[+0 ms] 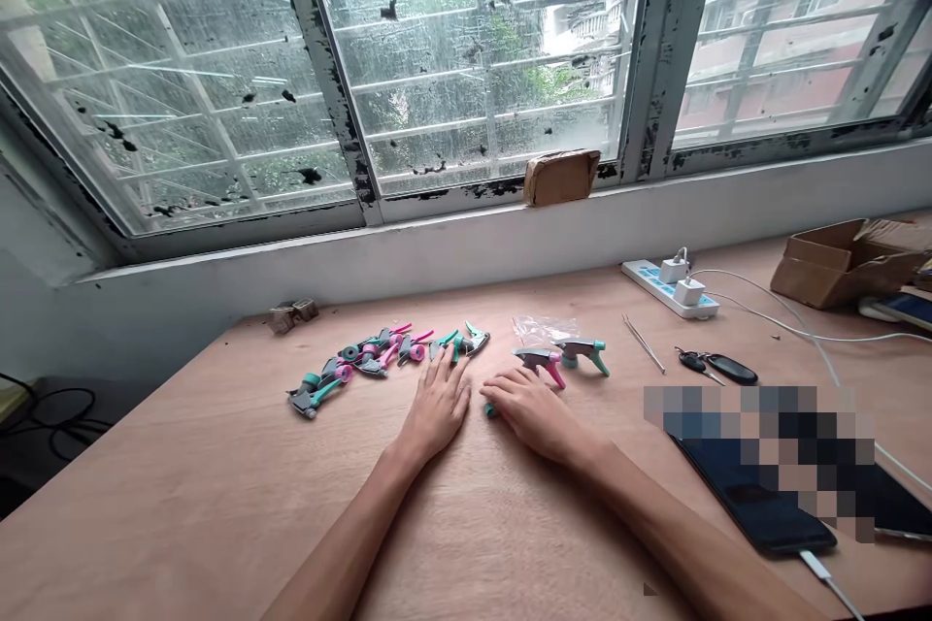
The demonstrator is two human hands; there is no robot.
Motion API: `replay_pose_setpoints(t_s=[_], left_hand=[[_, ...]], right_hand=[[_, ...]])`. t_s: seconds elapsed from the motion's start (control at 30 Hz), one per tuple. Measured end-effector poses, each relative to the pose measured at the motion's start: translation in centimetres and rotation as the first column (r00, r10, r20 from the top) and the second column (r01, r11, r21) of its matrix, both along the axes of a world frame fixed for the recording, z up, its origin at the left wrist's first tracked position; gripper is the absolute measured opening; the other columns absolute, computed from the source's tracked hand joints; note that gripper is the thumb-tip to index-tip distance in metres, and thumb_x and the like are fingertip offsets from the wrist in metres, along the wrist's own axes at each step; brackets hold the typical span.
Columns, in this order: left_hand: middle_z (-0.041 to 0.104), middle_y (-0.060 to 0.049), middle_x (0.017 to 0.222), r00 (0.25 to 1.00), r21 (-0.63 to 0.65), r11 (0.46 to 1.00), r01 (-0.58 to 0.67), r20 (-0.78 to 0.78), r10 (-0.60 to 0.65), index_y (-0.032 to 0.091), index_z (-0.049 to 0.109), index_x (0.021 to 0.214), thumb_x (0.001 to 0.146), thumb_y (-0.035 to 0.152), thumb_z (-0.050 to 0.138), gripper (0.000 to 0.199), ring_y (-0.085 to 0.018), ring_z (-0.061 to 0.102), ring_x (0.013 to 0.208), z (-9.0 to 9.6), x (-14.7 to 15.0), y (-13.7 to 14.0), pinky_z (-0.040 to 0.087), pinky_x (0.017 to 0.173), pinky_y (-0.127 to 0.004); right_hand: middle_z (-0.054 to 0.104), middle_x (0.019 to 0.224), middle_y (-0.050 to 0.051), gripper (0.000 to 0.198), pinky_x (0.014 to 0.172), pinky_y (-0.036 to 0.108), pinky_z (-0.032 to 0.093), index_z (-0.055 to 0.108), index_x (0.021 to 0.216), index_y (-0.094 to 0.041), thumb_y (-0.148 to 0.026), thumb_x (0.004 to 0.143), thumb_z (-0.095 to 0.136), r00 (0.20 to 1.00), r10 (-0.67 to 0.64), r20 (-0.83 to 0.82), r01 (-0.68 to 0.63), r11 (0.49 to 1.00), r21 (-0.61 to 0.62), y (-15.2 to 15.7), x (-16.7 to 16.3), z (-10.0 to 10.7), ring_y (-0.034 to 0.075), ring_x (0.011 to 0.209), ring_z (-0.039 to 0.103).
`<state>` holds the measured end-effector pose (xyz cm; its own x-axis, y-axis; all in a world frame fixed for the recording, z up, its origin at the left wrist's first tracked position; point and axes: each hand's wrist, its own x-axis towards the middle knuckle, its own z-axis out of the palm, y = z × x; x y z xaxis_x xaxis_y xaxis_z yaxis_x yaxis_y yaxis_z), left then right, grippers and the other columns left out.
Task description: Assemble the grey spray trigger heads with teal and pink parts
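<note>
My left hand (440, 400) lies palm down on the table, fingers stretched towards a teal-and-grey trigger spray head (444, 345) at its fingertips. My right hand (535, 412) is curled down over a trigger spray head; only its teal collar (490, 409) peeks out under the fingers. Beyond this hand lie a grey spray head with a pink trigger (543, 361) and another with a teal trigger (582, 349). Left of my left hand, several pink, teal and grey spray heads (371, 357) form a loose row, the nearest being a teal one (313, 398).
A clear plastic bag (545, 328) and tweezers (645, 344) lie towards the back. Rightward are keys (699, 362), a charging phone (757, 495), a power strip (670, 289) with cables and an open cardboard box (845, 262). A brown block (560, 178) sits on the windowsill.
</note>
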<state>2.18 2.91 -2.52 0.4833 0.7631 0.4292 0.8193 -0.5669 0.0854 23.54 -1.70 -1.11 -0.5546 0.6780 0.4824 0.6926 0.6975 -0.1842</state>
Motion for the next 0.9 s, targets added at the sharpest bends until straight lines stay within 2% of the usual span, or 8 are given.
replay_pose_setpoints(t_s=[0.13, 0.27, 0.4, 0.53, 0.63, 0.7, 0.8, 0.9], left_hand=[[0.052, -0.014, 0.147, 0.999, 0.043, 0.998, -0.054, -0.006, 0.054, 0.022, 0.050, 0.146, 0.099, 0.021, 0.052, 0.047, -0.032, 0.047, 0.136, 0.8, 0.4, -0.6, 0.040, 0.115, -0.054], [0.059, -0.013, 0.132, 0.991, 0.073, 0.989, -0.130, -0.022, 0.132, 0.021, 0.054, 0.142, 0.098, 0.019, 0.051, 0.044, -0.032, 0.053, 0.123, 1.6, 0.8, -0.8, 0.044, 0.108, -0.052], [0.060, -0.015, 0.122, 0.983, 0.070, 0.981, -0.183, -0.016, 0.185, 0.019, 0.057, 0.139, 0.098, 0.022, 0.051, 0.041, -0.036, 0.054, 0.117, 1.6, 0.6, -0.5, 0.048, 0.098, -0.053], [0.055, -0.016, 0.130, 0.976, 0.074, 0.973, -0.216, 0.013, 0.216, 0.021, 0.059, 0.131, 0.097, 0.024, 0.054, 0.034, -0.036, 0.052, 0.122, 1.5, 0.5, -0.4, 0.047, 0.099, -0.052], [0.055, -0.016, 0.135, 0.970, 0.078, 0.967, -0.241, 0.059, 0.237, 0.019, 0.059, 0.118, 0.098, 0.027, 0.054, 0.022, -0.034, 0.052, 0.125, 1.7, 0.5, -0.3, 0.046, 0.102, -0.049], [0.062, -0.015, 0.121, 0.960, 0.072, 0.960, -0.270, 0.092, 0.263, 0.018, 0.059, 0.107, 0.100, 0.030, 0.051, 0.016, -0.033, 0.057, 0.115, 1.8, 0.5, -0.2, 0.049, 0.098, -0.048], [0.065, -0.011, 0.099, 0.948, 0.060, 0.951, -0.303, 0.123, 0.295, 0.018, 0.057, 0.101, 0.101, 0.038, 0.050, 0.020, -0.032, 0.062, 0.100, 1.9, 0.4, -0.1, 0.053, 0.089, -0.048], [0.065, -0.011, 0.100, 0.949, 0.054, 0.953, -0.298, 0.128, 0.290, 0.018, 0.057, 0.104, 0.098, 0.043, 0.057, 0.025, -0.032, 0.063, 0.101, 1.7, 0.2, -0.2, 0.055, 0.088, -0.046]], right_hand=[[0.074, 0.121, 0.009, 0.028, 0.097, 0.039, 0.046, 0.071, 0.114, -0.016, -0.001, 0.096, 0.056, 0.999, -0.030, 0.040, 0.032, 0.998, -0.048, 0.1, -0.1, -0.2, 0.025, 0.116, 0.061], [0.074, 0.118, 0.008, 0.025, 0.087, 0.037, 0.044, 0.073, 0.106, -0.018, -0.002, 0.098, 0.055, 0.991, -0.089, 0.098, 0.095, 0.994, -0.050, 0.4, 0.5, -0.2, 0.026, 0.115, 0.060], [0.074, 0.112, 0.008, 0.020, 0.085, 0.038, 0.043, 0.073, 0.102, -0.017, -0.007, 0.099, 0.057, 0.986, -0.116, 0.116, 0.122, 0.991, -0.046, 0.7, 0.7, -0.3, 0.027, 0.112, 0.059], [0.073, 0.113, 0.010, 0.021, 0.085, 0.039, 0.044, 0.071, 0.110, -0.018, -0.008, 0.098, 0.057, 0.983, -0.135, 0.122, 0.139, 0.990, -0.031, 0.4, 0.3, 0.1, 0.028, 0.111, 0.060], [0.070, 0.114, 0.011, 0.022, 0.082, 0.037, 0.046, 0.068, 0.117, -0.019, -0.012, 0.100, 0.057, 0.987, -0.150, 0.065, 0.151, 0.989, -0.002, -0.1, 0.1, 0.8, 0.027, 0.109, 0.061], [0.070, 0.110, 0.010, 0.016, 0.080, 0.035, 0.046, 0.069, 0.112, -0.019, -0.017, 0.102, 0.057, 0.989, -0.146, -0.002, 0.146, 0.989, 0.003, -0.3, 0.1, 1.2, 0.026, 0.107, 0.063], [0.070, 0.102, 0.007, 0.017, 0.078, 0.032, 0.047, 0.071, 0.101, -0.019, -0.023, 0.105, 0.055, 0.987, -0.138, -0.085, 0.136, 0.990, -0.029, -0.5, 0.2, 1.4, 0.022, 0.098, 0.066], [0.072, 0.099, 0.004, 0.021, 0.078, 0.030, 0.047, 0.071, 0.098, -0.020, -0.028, 0.106, 0.054, 0.979, -0.151, -0.134, 0.141, 0.986, -0.085, -0.5, 0.4, 1.4, 0.020, 0.090, 0.069]])
